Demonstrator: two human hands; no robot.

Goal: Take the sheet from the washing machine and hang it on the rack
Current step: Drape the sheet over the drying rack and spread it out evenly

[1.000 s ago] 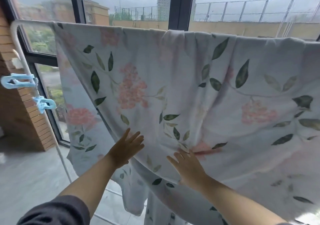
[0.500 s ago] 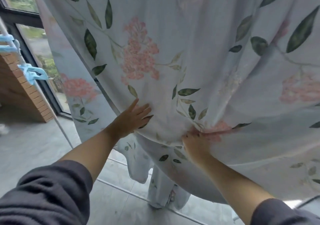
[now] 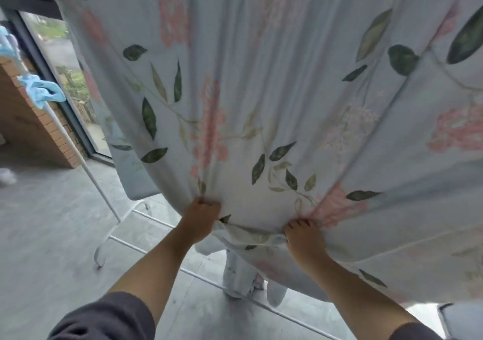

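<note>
Sheet point(image 3: 261, 104) hem gripped, both hands

Sheet is seen hanging just beside the rack's point(image 3: 88, 175) left upright, its fall running straight up from the hands. Fabric is clamped in the left hand point(image 3: 200, 218) and the right hand point(image 3: 304, 237), near each other at the bottom hem. A downward tug is judged next.

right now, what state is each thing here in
sheet, hanging down, lower part gathered into folds
left hand, grips a bunched fold of the sheet
right hand, grips a bunched fold of the sheet
rack, standing on the floor
blue clip, on the rack pole, clear of the sheet
</note>
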